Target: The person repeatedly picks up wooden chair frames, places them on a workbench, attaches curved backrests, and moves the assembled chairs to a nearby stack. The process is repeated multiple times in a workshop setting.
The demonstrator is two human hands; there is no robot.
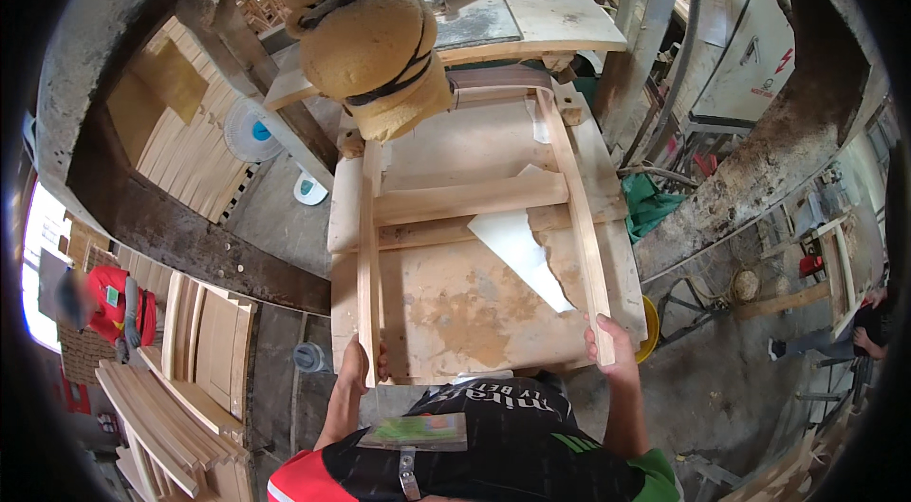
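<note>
A pale wooden chair frame (472, 199) with two long legs and a cross rail lies along the worn board in front of me. My left hand (358, 365) is closed round the near end of its left leg. On the other side, my right hand (615, 346) grips the near end of the right leg. At the frame's far end, a darker curved wooden piece (498, 80) spans between the legs. A torn white sheet (520, 253) lies on the board between the legs, partly under the cross rail.
A foam-padded block (370, 42) bound with black straps hangs over the far left of the frame. Rusty steel posts (631, 37) stand at both sides. Stacked wooden parts (166, 426) and a person in red (119, 303) are at left. A yellow bucket (650, 329) sits right.
</note>
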